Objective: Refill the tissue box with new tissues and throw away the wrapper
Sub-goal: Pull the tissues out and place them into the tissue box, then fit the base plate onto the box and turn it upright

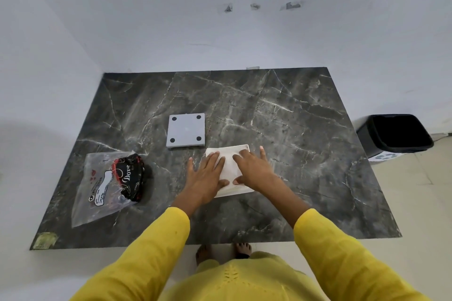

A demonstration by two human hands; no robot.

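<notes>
A white square tissue box [231,168] with white tissues in its open top lies on the dark marble table [293,129]. My left hand [208,176] and my right hand [254,171] both rest flat on it, fingers spread, pressing on the tissues. Just behind it lies a grey square panel [186,130] with black round feet at its corners, facing up. The clear plastic wrapper [102,188], printed black and red, lies crumpled at the table's left.
A black bin [396,134] stands open on the floor past the table's right edge. White walls close in behind and to the left. My bare feet [223,251] show below the table's front edge.
</notes>
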